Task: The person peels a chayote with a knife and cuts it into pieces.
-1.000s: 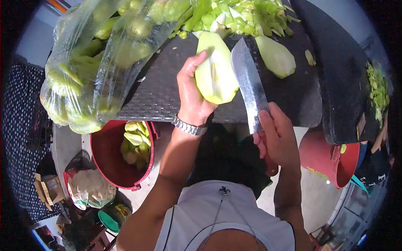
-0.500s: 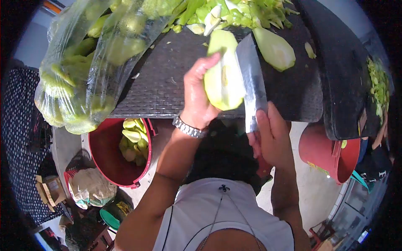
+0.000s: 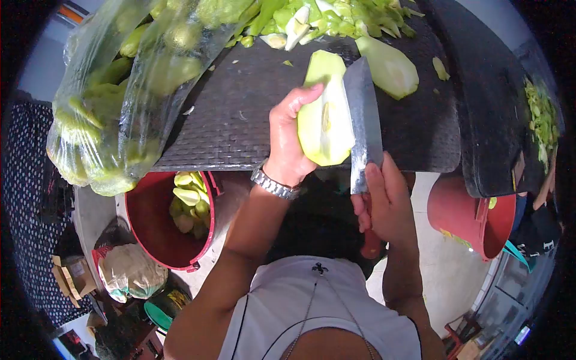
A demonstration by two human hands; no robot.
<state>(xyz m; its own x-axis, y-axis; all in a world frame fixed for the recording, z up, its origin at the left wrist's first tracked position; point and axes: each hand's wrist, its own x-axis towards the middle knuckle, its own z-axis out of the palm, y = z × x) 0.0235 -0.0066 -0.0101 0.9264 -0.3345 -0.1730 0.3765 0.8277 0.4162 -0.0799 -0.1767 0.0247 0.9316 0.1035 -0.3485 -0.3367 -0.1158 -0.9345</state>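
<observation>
My left hand (image 3: 290, 141), with a metal watch at the wrist, grips a peeled pale green half vegetable (image 3: 326, 114), its cut face up and the thumb on its upper left edge. In my right hand (image 3: 384, 198) is a large knife (image 3: 363, 120), its broad blade pointing up alongside the vegetable's right side. Another peeled half (image 3: 388, 67) lies on the dark woven table (image 3: 240, 114), just beyond the blade. A heap of green peelings (image 3: 336, 18) lies at the table's far side.
A clear plastic bag of green vegetables (image 3: 114, 114) fills the table's left end. Below it stands a red bucket (image 3: 141, 222) holding peeled pieces. A second red bucket (image 3: 453, 216) is at the right, near another dark table (image 3: 498, 108) with peelings and part of a person (image 3: 537, 231).
Both hands, with the vegetable and the knife, have shifted right and slightly down. The blade stays beside the vegetable. The table's items appear slightly shifted in view.
</observation>
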